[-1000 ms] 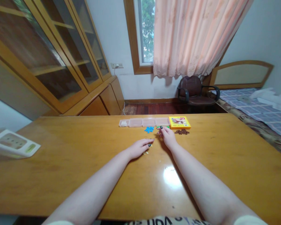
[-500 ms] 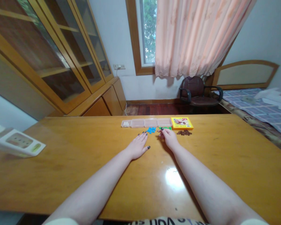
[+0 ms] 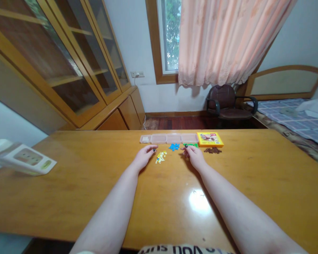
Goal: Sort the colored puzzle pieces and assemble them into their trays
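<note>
My left hand [image 3: 144, 157] is at the left side of a small pile of yellow and white pieces [image 3: 161, 157], its fingers bent and the thumb drawn close to them. What lies between those fingertips, if anything, is too small to make out. Beside the green pieces [image 3: 193, 145] is my right hand [image 3: 196, 157], thumb and fingers pinched together; any piece in the pinch is hidden. Blue pieces [image 3: 174, 147] lie loose on the table between the hands. To the right of my right hand are brown pieces [image 3: 212, 150].
A row of clear plastic compartments [image 3: 173, 138] runs behind the piles, with a yellow box [image 3: 210, 139] at its right end. The wooden table [image 3: 95, 187] carries a white container [image 3: 26, 158] at far left. A chair [image 3: 225, 102] stands beyond the table.
My left hand has moved left from its flat, spread pose and bent its fingers, uncovering the yellow and white pile. My right hand has stayed pinched by the green pieces. The view has shifted slightly.
</note>
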A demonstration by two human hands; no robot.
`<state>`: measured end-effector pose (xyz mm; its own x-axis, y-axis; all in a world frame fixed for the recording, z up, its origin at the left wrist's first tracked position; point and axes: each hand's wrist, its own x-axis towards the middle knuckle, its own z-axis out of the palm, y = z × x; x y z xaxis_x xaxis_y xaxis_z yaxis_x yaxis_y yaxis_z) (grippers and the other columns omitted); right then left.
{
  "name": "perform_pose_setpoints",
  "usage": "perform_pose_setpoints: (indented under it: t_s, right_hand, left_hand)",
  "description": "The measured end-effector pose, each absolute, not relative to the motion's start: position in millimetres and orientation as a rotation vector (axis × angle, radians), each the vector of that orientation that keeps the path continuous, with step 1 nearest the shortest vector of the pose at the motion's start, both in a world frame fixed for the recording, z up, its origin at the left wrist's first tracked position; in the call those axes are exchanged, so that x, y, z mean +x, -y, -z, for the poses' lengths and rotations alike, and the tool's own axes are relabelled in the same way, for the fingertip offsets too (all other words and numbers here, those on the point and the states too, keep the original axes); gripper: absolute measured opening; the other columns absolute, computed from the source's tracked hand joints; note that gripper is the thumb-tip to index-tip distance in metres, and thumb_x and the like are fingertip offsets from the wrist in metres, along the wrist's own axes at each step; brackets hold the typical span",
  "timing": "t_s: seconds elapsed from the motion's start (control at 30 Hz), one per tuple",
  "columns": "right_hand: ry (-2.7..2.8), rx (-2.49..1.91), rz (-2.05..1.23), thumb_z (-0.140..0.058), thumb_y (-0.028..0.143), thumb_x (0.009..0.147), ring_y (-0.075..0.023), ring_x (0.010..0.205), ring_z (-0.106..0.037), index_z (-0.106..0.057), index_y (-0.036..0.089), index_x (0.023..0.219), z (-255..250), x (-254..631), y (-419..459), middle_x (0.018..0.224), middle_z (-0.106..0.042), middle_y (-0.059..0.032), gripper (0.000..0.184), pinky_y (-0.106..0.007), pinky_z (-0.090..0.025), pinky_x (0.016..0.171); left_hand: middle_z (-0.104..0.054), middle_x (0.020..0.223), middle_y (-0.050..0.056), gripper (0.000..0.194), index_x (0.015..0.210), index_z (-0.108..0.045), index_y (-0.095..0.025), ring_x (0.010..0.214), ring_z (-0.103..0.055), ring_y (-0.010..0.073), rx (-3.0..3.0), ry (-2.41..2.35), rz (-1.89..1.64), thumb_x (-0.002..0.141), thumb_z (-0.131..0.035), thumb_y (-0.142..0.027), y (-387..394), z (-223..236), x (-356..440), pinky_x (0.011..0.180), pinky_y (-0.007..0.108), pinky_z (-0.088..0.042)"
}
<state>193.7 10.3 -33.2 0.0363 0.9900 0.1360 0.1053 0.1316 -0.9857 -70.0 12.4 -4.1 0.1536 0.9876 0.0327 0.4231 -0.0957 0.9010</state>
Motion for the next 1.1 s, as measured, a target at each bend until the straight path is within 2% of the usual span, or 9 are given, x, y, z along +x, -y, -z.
perform_pose_setpoints:
  t_s: [0.13, 0.33, 0.43, 0.67, 1.1]
  right_hand:
    - [1.323, -1.206, -1.036, -0.047, 0.047, 0.079, -0.0126, 0.050, -0.050, -0.066, 0.015, 0.077, 33, 194, -10, 0.057, -0.057, -0.0010, 0.037, -0.024, -0.038, 0.049]
    - [1.323, -1.207, -1.035, -0.047, 0.047, 0.079, -0.0129, 0.051, -0.050, -0.065, 0.014, 0.077, 33, 195, -10, 0.058, -0.057, -0.0010, 0.037, -0.024, -0.038, 0.050]
    - [1.322, -1.204, -1.040, -0.047, 0.046, 0.080, -0.0129, 0.052, -0.050, -0.066, 0.014, 0.076, 33, 195, -10, 0.058, -0.057, -0.0011, 0.037, -0.024, -0.038, 0.050]
    - [1.320, -1.211, -1.041, -0.047, 0.045, 0.080, -0.0124, 0.050, -0.050, -0.066, 0.015, 0.076, 33, 194, -10, 0.057, -0.056, -0.0013, 0.036, -0.023, -0.037, 0.048]
    - [1.312, -1.189, -1.050, -0.046, 0.046, 0.080, -0.0124, 0.051, -0.050, -0.065, 0.015, 0.075, 31, 193, -9, 0.058, -0.057, -0.0011, 0.037, -0.024, -0.038, 0.050]
  left_hand:
    - [-0.065, 0.103, 0.005, 0.030, 0.100, -0.067, -0.020, 0.096, -0.058, 0.0186, 2.126, -1.426, -0.619, 0.080, -0.045, -0.024, -4, -4, -86, 0.090, 0.033, -0.044]
    - [-0.064, 0.104, 0.003, 0.035, 0.107, -0.066, -0.026, 0.095, -0.058, 0.0184, 2.411, -1.465, -0.283, 0.081, -0.042, -0.021, 1, -14, -84, 0.086, 0.029, -0.045]
    - [-0.064, 0.108, 0.004, 0.036, 0.108, -0.065, -0.025, 0.099, -0.058, 0.0192, 2.412, -1.581, -0.224, 0.083, -0.039, -0.023, 3, -21, -82, 0.089, 0.029, -0.044]
    - [-0.067, 0.103, 0.002, 0.034, 0.101, -0.068, -0.028, 0.092, -0.061, 0.0202, 2.391, -1.600, -0.096, 0.078, -0.044, -0.024, 17, -39, -70, 0.081, 0.029, -0.045]
    - [-0.068, 0.107, 0.001, 0.039, 0.103, -0.068, -0.030, 0.096, -0.062, 0.0228, 2.334, -1.636, -0.020, 0.076, -0.041, -0.020, 13, -36, -74, 0.082, 0.032, -0.046]
